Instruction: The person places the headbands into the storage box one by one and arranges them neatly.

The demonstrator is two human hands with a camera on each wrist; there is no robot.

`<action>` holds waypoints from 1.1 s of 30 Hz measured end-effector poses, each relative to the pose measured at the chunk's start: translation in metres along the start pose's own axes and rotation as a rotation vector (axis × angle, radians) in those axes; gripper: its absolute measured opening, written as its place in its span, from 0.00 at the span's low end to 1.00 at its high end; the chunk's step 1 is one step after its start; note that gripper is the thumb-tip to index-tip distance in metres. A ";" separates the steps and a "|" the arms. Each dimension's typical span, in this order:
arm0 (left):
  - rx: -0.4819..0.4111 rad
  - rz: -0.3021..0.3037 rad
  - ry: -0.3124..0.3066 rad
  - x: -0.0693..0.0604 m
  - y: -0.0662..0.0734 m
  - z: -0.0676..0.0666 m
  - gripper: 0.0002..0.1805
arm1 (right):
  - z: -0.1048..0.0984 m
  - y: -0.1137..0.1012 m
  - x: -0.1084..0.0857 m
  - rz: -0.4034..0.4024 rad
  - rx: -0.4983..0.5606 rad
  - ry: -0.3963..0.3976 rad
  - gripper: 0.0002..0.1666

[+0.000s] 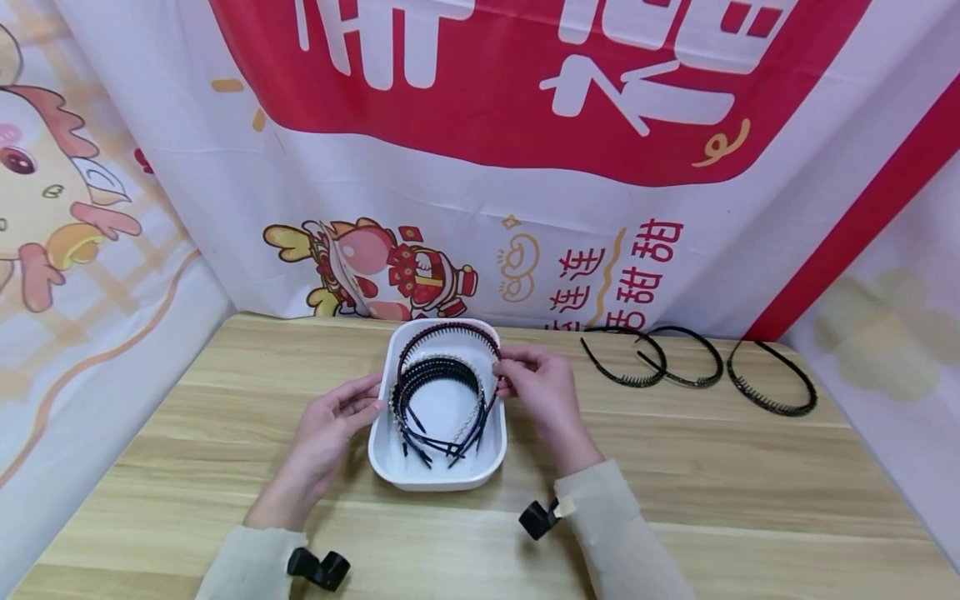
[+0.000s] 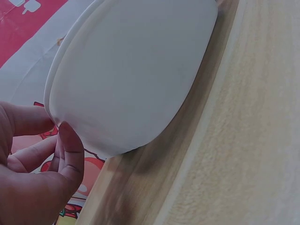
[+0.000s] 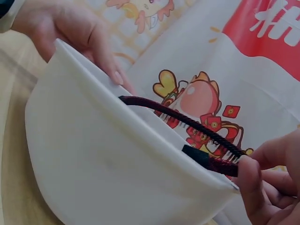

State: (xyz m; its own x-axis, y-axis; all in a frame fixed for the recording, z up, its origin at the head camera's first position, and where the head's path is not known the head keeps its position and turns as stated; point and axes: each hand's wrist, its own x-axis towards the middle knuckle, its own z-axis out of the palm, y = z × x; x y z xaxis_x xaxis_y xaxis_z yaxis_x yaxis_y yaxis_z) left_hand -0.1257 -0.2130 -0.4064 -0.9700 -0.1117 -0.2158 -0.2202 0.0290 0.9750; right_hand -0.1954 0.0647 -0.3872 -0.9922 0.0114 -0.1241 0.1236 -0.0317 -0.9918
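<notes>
A white basin [image 1: 437, 482] holds several dark headbands [image 1: 442, 367], some with beads. The left hand [image 1: 330, 432] pinches the basin's left rim between thumb and fingers; in the left wrist view that hand [image 2: 42, 164] grips the rim's edge. At the right rim, the right hand [image 1: 542, 392] pinches a dark red toothed headband [image 1: 450, 327] lying over the others. The right wrist view shows this headband [image 3: 178, 115] partly above the rim, with the right hand [image 3: 272, 183] at its side. Its far end is hidden inside the basin.
Three black toothed headbands [image 1: 772, 408] lie on the wooden table [image 1: 712, 467] at the back right, two of them overlapping. A printed cloth [image 1: 420, 150] hangs behind the table's back edge. Small black devices [image 1: 318, 569] are fixed at both sleeves.
</notes>
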 end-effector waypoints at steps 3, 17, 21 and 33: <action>-0.012 0.008 -0.002 0.000 -0.001 0.002 0.31 | 0.001 -0.004 0.001 0.002 -0.056 -0.016 0.16; -0.020 0.016 -0.012 0.000 0.000 0.000 0.32 | 0.009 -0.017 0.008 -0.028 -0.349 -0.118 0.15; -0.024 0.008 -0.014 -0.001 0.000 -0.001 0.33 | 0.010 -0.023 0.009 -0.050 -0.492 -0.124 0.14; -0.053 0.004 -0.022 0.001 -0.001 0.000 0.33 | 0.016 -0.034 0.015 -0.111 -0.685 -0.177 0.14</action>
State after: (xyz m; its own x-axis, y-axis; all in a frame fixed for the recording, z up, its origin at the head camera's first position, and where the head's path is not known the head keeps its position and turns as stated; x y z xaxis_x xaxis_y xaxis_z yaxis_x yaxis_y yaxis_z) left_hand -0.1262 -0.2132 -0.4073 -0.9731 -0.0893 -0.2123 -0.2110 -0.0235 0.9772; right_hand -0.2144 0.0504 -0.3545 -0.9799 -0.1860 -0.0722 -0.0539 0.5954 -0.8016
